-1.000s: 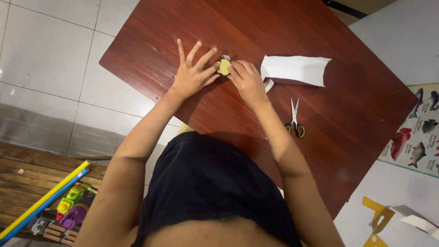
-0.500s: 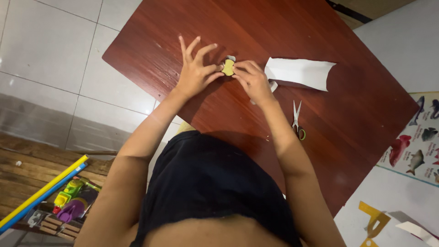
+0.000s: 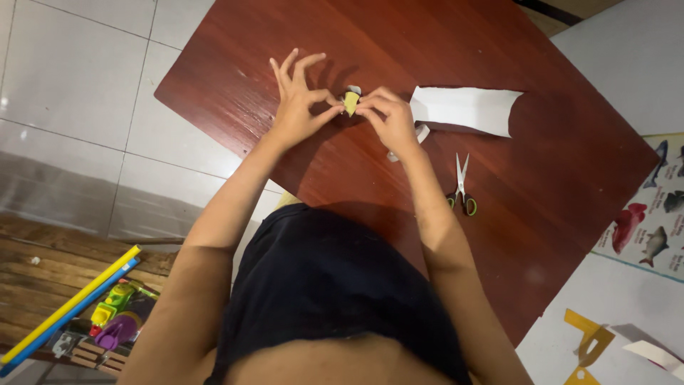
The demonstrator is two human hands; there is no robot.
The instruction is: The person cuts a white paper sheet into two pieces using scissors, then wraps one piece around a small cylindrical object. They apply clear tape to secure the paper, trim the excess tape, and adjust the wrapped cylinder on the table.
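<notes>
A small yellow cut-out piece (image 3: 350, 102) is pinched between both my hands just above the dark red wooden table (image 3: 541, 164). My left hand (image 3: 298, 107) grips its left edge with thumb and forefinger, the other fingers fanned upward. My right hand (image 3: 390, 120) holds its right edge with curled fingers. A bit of white shows behind the piece's top.
A white sheet of paper (image 3: 467, 108) with a cut-out edge lies right of my hands, and a paper scrap (image 3: 422, 133) beside my right wrist. Green-handled scissors (image 3: 461, 187) lie open further right. Fish poster (image 3: 652, 228) and yellow stencil (image 3: 588, 339) on the floor right; toys and coloured rods (image 3: 71, 306) lower left.
Both hands have lifted the yellow piece off the table from lying flat to being pinched upright; my left fingers have drawn closer together and risen.
</notes>
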